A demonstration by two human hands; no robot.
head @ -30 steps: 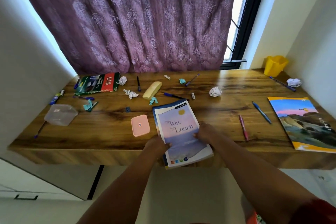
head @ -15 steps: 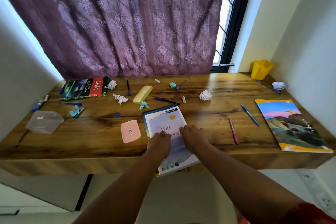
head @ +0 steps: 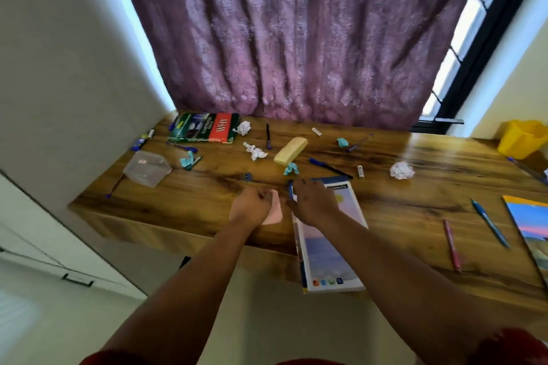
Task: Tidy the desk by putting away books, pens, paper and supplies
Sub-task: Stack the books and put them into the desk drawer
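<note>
Your desk ends at a near edge that runs from lower left up past your wrists; the pale notebook overhangs that edge, its lower part off the wood. Bare wood lies open between the notebook and the pink pen, and along the front left strip below the clear plastic box. Wall closes the left end; the curtain closes the back.

Books, three: the pale notebook, the green and red book at the back left, and the landscape-cover book cut off by the right frame edge.

Crumpled white paper, three: one beside the green book, one near the yellow case, one toward the right. Teal scraps, three.

Other items: yellow case, one; yellow cup, one, back right corner; blue pen beside the pink one. Other pens lie scattered at the back and left, too blurred to count surely.

Your left hand lies palm down on the pink case, fingers curled over it; whether they grip it you cannot tell. Your right hand rests on the notebook's top left corner, fingers spread and reaching forward.
</note>
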